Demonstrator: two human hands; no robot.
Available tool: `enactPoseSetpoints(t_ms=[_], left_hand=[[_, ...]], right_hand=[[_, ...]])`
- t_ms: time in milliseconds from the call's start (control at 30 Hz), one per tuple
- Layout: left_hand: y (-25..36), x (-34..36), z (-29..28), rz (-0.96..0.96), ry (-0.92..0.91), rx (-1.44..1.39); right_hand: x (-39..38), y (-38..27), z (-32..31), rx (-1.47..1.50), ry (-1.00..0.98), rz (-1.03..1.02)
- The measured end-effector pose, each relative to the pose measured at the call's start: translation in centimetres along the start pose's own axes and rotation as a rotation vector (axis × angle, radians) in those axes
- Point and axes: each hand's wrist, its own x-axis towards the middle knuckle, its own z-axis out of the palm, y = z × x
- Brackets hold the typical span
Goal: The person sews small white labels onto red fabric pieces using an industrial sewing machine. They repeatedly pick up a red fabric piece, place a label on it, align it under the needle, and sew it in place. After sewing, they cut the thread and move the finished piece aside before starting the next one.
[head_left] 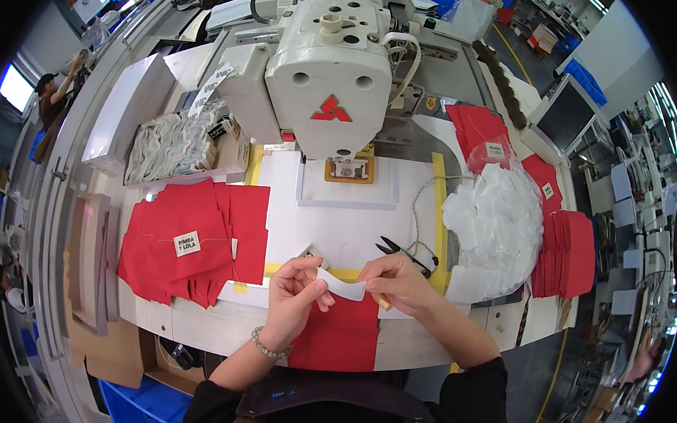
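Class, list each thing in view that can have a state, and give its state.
White strip: held up, curved
Left hand: pinching its left end
Right hand: pinching its right end
Front red fabric: flat
Left red pieces: unevenly stacked
White pieces: heaped
Black snips: lying down, blades apart
Monitor: screen dark

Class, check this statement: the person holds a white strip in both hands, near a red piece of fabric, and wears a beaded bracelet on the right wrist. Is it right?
Not quite: the wrist is wrong. The head view shows the beaded bracelet on the left wrist. The left hand and right hand do hold the white strip near the red piece of fabric.
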Motion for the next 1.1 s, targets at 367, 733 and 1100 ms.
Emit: enactPoseSetpoints(t_ms=[367,733,1100], left_hand=[[-0.2,0.2,-0.1,-0.04,0.041,-0.014],[0.7,0.3,-0.4,0.055,-0.113,0.198],[5.1,2.3,0.4,0.084,-0.431,0.819]], right_hand=[[0.5,0.3,0.1,0.042,0.024,-0.007],[0.8,-0.4,1.0,-0.073,0.057,0.015],[0.3,-1.9,1.7,-0.348,0.214,0.058]])
